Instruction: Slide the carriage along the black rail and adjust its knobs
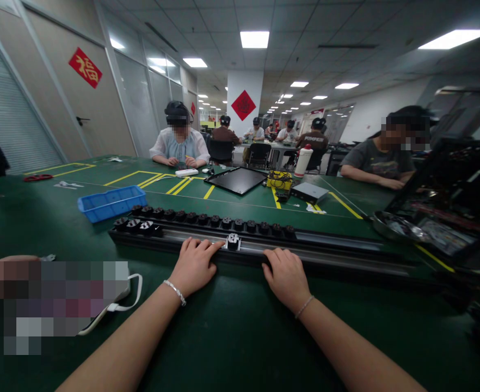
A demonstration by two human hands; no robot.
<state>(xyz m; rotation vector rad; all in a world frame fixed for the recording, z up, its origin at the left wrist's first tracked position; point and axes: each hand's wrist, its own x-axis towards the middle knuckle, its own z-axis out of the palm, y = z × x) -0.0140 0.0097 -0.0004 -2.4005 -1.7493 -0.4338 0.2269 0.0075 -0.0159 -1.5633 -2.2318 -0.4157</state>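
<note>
A long black power-strip rail (342, 256) with metal-lined channels lies across the table in front of me. My left hand (195, 265) holds its near edge, fingers over the top and index finger stretched to a socket module (233, 242) with a light face. That module sits alone mid-channel. My right hand (288, 276) grips the same edge farther right, with fingers bent over it and thumb on the near side. Several dark socket modules (203, 219) stand in a row along the far channel. A few more socket modules (133, 224) sit at the rail's left end.
A blue plastic bin (112, 204) stands behind the rail at left. Farther back are a black panel (238, 181), a yellow basket (280, 179), a grey box (309, 192) and a white bottle (303, 160). Another person's hand (17, 258) is at left. Co-workers sit across the table.
</note>
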